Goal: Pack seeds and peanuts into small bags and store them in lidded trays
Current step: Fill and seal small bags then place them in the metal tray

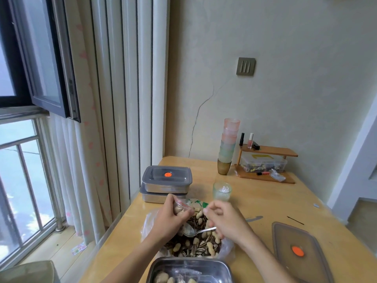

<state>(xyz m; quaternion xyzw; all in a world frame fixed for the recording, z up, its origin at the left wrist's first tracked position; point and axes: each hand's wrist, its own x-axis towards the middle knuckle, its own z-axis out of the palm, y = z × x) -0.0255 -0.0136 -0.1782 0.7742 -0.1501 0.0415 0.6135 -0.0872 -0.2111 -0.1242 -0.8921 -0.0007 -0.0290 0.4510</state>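
Holding peanuts (179, 211), small bag (183, 202); spoon (189, 232) just below

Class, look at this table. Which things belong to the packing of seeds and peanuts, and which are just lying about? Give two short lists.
Part of the job: small bag, spoon, big bag of seeds and peanuts, open tray, loose lid, stacked lidded trays.

Lying about: stacked cups, nail polish bottles, wooden shelf, clear box.
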